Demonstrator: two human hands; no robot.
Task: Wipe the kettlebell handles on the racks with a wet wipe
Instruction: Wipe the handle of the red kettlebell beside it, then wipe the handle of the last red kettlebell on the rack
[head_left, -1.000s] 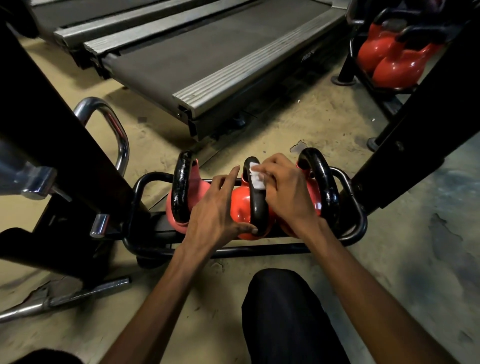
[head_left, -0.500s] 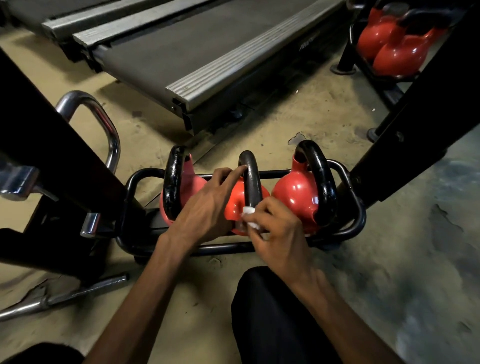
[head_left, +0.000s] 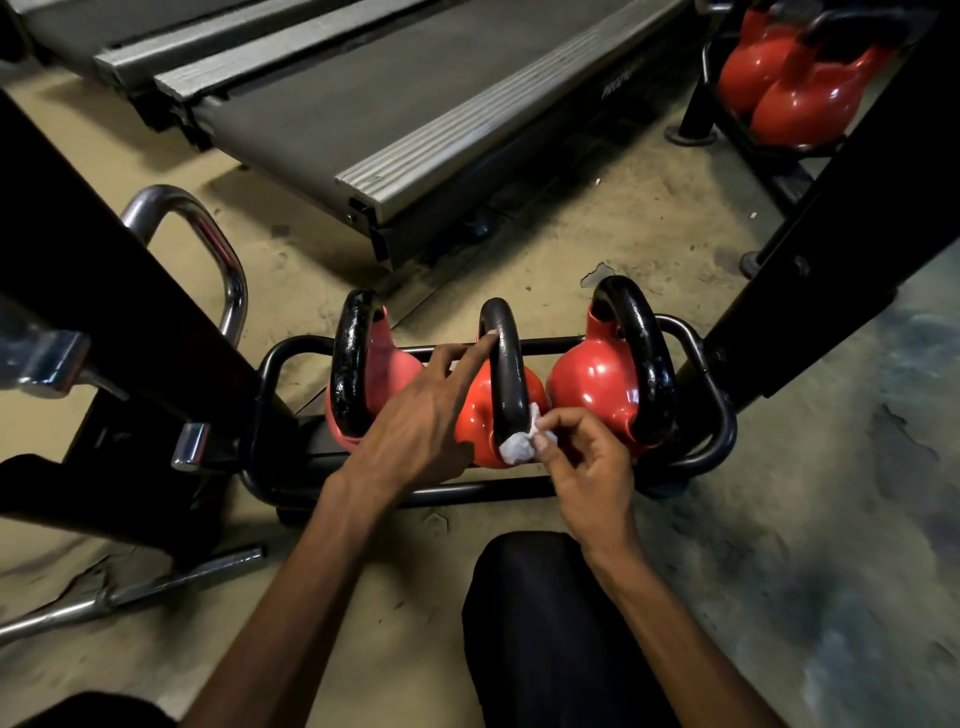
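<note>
Three red kettlebells with black handles stand side by side in a low black rack (head_left: 719, 410) on the floor. My right hand (head_left: 589, 470) pinches a crumpled white wet wipe (head_left: 517, 447) against the near base of the middle kettlebell handle (head_left: 504, 364). My left hand (head_left: 415, 421) lies over the middle kettlebell's red body, its forefinger stretched up to touch the top left of that handle. The left kettlebell handle (head_left: 353, 364) and the right kettlebell handle (head_left: 641, 358) are untouched.
A treadmill deck (head_left: 415, 119) lies beyond the rack. Black frame posts rise at the left (head_left: 104, 291) and right (head_left: 831, 223). A second rack with red kettlebells (head_left: 795, 88) stands at the top right. A chrome bar (head_left: 156, 587) lies on the floor; my knee (head_left: 550, 623) is below the rack.
My right hand has slid the wipe from the top of the middle handle down to its near base. My left forefinger has moved up to the handle's top.
</note>
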